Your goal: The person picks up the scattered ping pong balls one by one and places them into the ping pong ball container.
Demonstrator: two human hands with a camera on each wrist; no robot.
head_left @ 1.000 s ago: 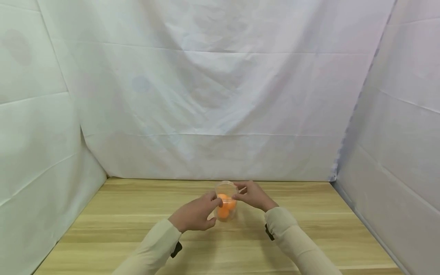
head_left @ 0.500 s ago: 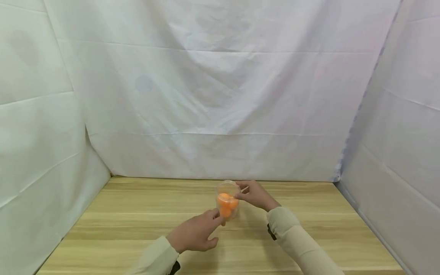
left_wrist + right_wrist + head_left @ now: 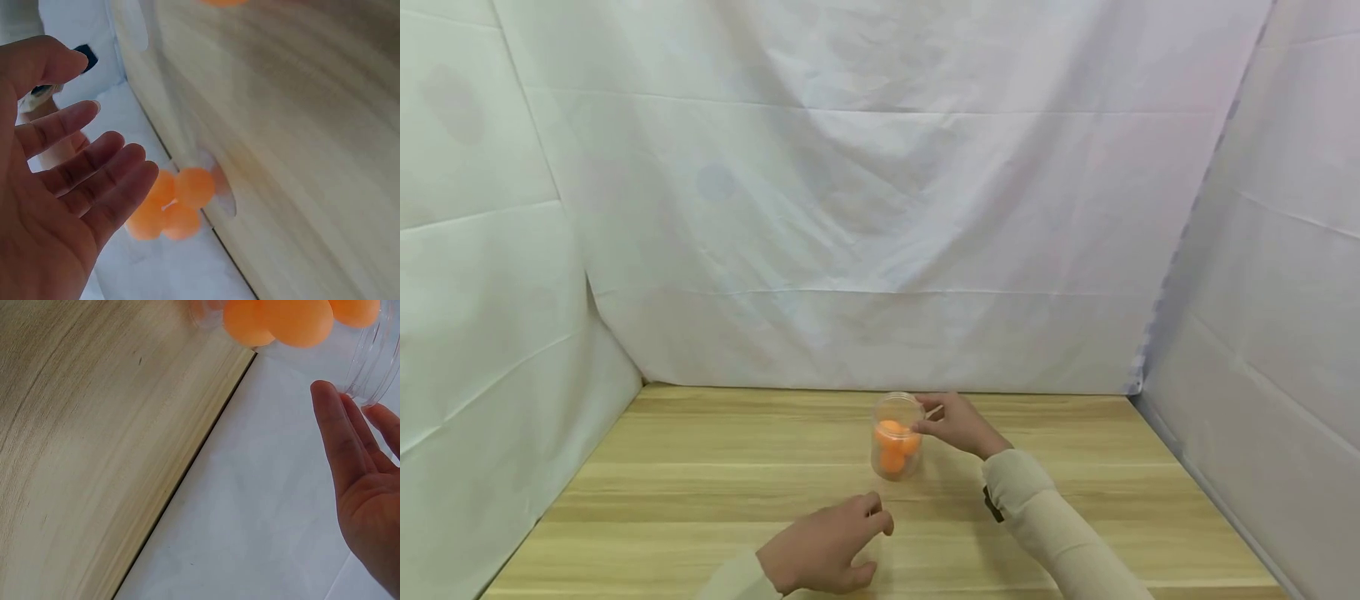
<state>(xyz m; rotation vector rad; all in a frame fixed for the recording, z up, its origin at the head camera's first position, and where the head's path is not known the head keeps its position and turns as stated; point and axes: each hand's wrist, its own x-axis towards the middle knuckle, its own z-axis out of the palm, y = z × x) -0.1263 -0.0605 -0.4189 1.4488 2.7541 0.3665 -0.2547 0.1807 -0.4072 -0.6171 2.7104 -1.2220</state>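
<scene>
A clear plastic jar [image 3: 885, 473] stands upright on the wooden table, its top uncovered. Several orange ping-pong balls [image 3: 891, 446] lie inside, also seen close up as orange balls [image 3: 297, 322] in the right wrist view. My right hand [image 3: 958, 425] holds the jar at its rim from the right, thumb toward the front and fingers toward the back. In front of the jar and to its left, my left hand [image 3: 827, 542] is held apart from it with nothing in it. The left wrist view shows that left hand [image 3: 69, 181] with loosely bent, spread fingers.
The wooden table [image 3: 715, 467] ends at a white cloth backdrop [image 3: 880, 208] just behind the jar. More white cloth hangs at the left and right sides. An orange sliver [image 3: 225, 2] shows at the top edge of the left wrist view.
My left hand has let go of the jar's left side and drawn back toward me. The right hand stays at the rim, and the jar stays in place.
</scene>
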